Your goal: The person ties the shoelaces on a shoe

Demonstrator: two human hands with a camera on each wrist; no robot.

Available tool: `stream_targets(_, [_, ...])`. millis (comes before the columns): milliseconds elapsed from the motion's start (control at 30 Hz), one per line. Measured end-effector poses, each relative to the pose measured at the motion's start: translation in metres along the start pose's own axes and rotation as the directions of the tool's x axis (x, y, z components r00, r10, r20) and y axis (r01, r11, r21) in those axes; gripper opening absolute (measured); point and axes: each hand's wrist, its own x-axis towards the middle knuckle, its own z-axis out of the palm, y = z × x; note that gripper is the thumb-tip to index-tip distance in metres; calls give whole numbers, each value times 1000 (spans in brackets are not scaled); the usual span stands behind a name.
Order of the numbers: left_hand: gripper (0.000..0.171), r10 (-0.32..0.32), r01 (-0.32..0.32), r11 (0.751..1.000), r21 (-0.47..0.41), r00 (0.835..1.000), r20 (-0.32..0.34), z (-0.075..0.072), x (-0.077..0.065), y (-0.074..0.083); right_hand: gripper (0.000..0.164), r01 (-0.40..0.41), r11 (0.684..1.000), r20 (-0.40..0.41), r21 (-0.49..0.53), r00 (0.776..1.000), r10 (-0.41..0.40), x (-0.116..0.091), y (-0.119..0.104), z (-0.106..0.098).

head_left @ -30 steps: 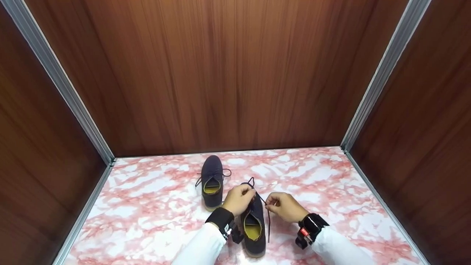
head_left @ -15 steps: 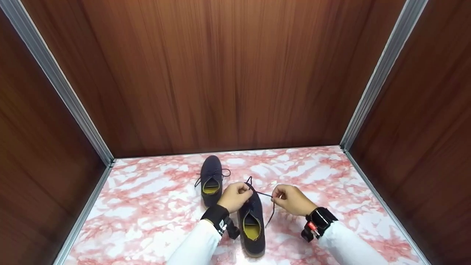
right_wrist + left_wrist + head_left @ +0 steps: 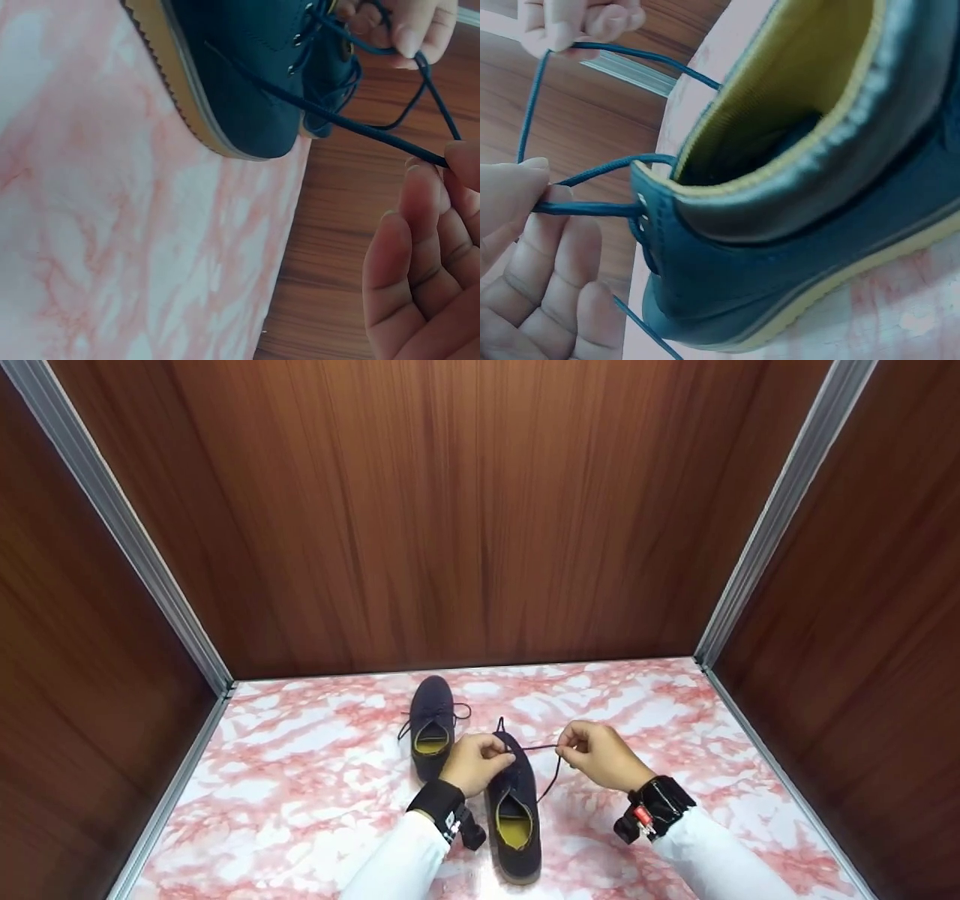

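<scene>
A dark navy shoe (image 3: 519, 861) with a yellow lining stands upright on the table, its toe pointing away from me. Over its eyelets my left hand (image 3: 472, 766) pinches the dark shoelace (image 3: 592, 209) between thumb and fingers. A small loop of lace sticks up past that hand. To the right of the shoe, my right hand (image 3: 600, 755) pinches another stretch of the same lace (image 3: 360, 130). The lace runs nearly straight between both hands, and its loose end hangs down from the right hand toward the shoe's side. My left hand hides part of the lacing.
A matching shoe (image 3: 432, 699) with a tied bow stands behind and to the left. Both shoes are on a table (image 3: 645, 697) with a pink and white marbled top. Brown wood-grain panels (image 3: 465, 510) with metal corner strips enclose the back and sides.
My right hand has moved to the right and away from me, drawing the lace out sideways. My left hand has shifted slightly left. Both shoes stay about where they were.
</scene>
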Motion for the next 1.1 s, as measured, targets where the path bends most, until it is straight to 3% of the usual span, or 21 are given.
stream_targets(133, [13,-18,18,999,-37,1000,-20,3,-3,-5,12,15,1000,-13,-23,1000,-15,1,-8,2])
stream_targets(433, [18,-78,70,975,-211,997,-29,14,-11,-17,11,4,999,-4,-53,1000,-4,2,-20,5])
stream_targets(767, [18,-95,79,973,-215,993,-66,15,-11,-16,8,8,1000,-52,-29,999,-9,12,-37,2])
stream_targets(933, [18,-110,86,972,-217,989,-98,15,-11,-16,9,25,995,-64,94,998,-19,13,-49,2])
stream_targets(1100, [19,-146,122,969,-216,984,-101,16,-10,-15,10,-2,968,-59,250,998,18,13,-56,5])
